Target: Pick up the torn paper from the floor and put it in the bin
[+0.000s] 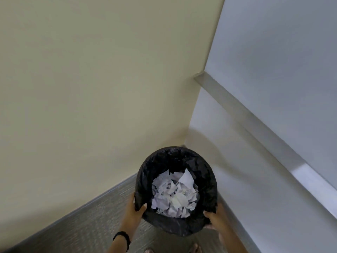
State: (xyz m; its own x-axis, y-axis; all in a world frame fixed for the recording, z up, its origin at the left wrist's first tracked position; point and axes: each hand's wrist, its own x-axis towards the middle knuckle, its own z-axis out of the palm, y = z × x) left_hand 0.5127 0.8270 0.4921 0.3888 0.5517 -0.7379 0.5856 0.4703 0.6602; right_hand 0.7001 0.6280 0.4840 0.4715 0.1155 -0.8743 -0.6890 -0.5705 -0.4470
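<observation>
A cream wall [82, 88] meets a pale blue-grey wall [282, 52] in a corner. One metal rail [255, 128] runs slantwise across the blue-grey side, and grey textured floor [102, 221] lies below. In that corner is one round bin [207, 181] lined with a black bag. The torn paper [175, 196] lies inside it as a heap of many white, crumpled scraps, too overlapped to count. The heap hides the bottom of the bin. Whether the bin rests on the floor or is held just off it cannot be told.

Both hands grip the near rim. The left hand [135, 212] hooks its thumb over the edge, with its fingers hidden behind the bin's outer wall. The right hand [215, 219] clamps the opposite side the same way, and is blurred. A black wristband [121, 237] circles the left wrist. Both forearms are cut off by the bottom edge of the view, where the tips of two bare feet [149, 250] just show.
</observation>
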